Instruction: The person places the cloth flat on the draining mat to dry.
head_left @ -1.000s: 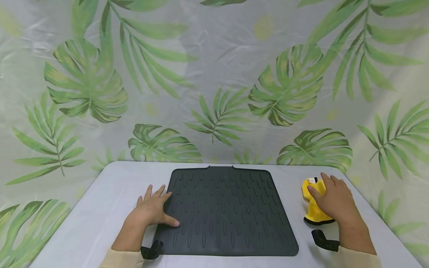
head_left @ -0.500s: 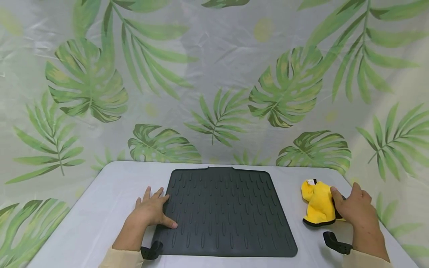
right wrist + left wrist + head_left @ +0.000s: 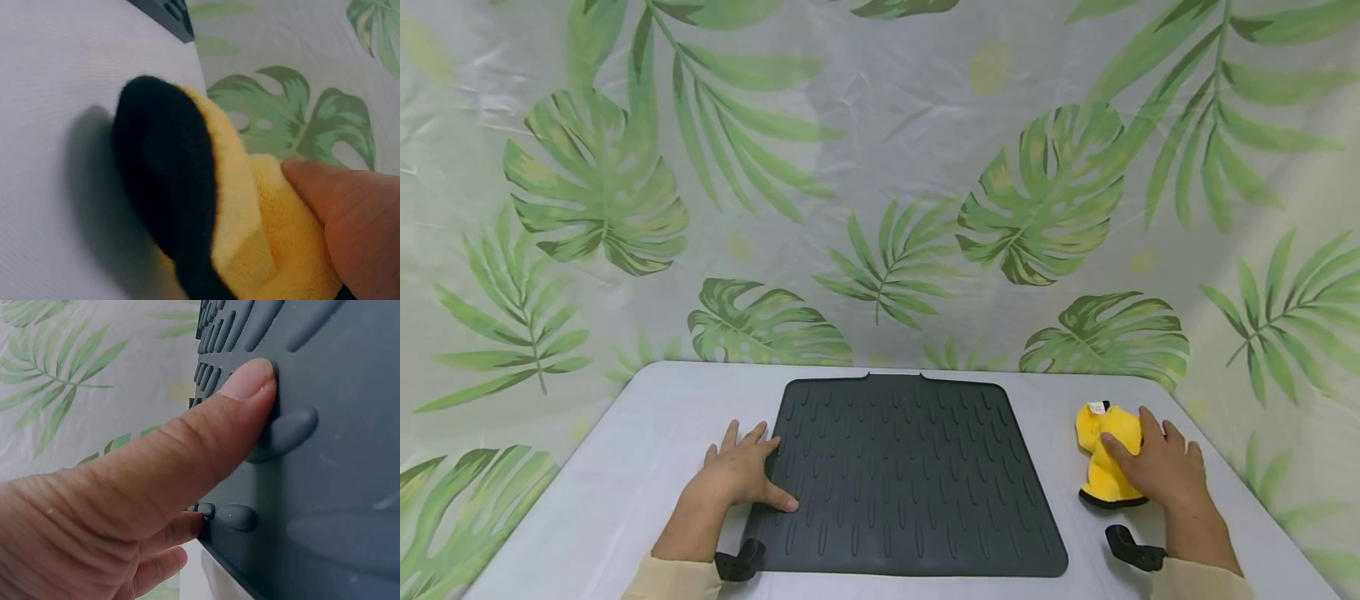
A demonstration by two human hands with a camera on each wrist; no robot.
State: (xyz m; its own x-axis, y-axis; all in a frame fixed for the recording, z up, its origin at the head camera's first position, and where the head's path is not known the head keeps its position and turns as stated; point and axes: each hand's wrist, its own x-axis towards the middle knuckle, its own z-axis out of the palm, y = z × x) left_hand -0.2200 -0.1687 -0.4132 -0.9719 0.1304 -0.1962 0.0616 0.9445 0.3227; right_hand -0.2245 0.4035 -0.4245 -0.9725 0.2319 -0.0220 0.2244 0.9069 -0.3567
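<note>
In the head view my left hand lies at the left edge of a dark grey ribbed rubber mat, its fingers spread. The thumb touches the mat's surface in the left wrist view, while other fingertips reach its edge. At the right of the table, my right hand rests against a crumpled yellow plush cloth with black trim and a white tag. Its thumb lies on the yellow fabric in the right wrist view. The other fingers look fairly straight in the head view; that wrist view hides them.
The mat covers the middle of a white-covered table. A leaf-patterned curtain hangs behind and around it. On each wrist sits a black camera mount. The cloth lies apart from the mat, near the table's right edge.
My right hand moved right to the cloth's far right side, exposing more black trim, then came back left over the cloth. The left hand and mat stay nearly still.
</note>
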